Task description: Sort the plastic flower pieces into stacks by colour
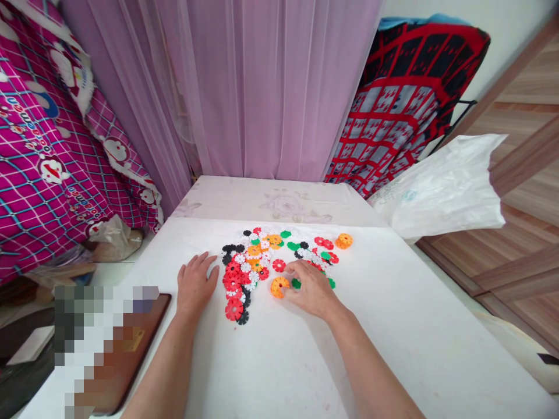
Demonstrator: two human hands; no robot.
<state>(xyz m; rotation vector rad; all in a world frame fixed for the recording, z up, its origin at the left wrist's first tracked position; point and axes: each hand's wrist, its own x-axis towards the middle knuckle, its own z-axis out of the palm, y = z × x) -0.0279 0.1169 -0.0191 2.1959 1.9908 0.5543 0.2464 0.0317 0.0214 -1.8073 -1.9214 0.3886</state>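
Observation:
My left hand [198, 283] lies on the white table, fingers stretched and holding nothing, just left of a heap of notched plastic discs. In the heap are red discs [234, 309], black discs [243, 317], white discs [240, 259] and orange discs [254, 250]. My right hand [311, 289] is curled, thumb and fingers at the right edge of a small stack of orange notched discs [278, 286]. Its fingertips are partly hidden. A single red disc [279, 265] lies just beyond. Green discs [296, 283] and more white and red ones lie partly behind this hand.
Another orange disc stack [344, 240] stands at the right of the pieces. A brown case-like object [148, 343] lies at the table's left edge, partly blurred out. A white plastic bag [449, 189] is at the back right. A purple curtain [279, 87] hangs behind the table.

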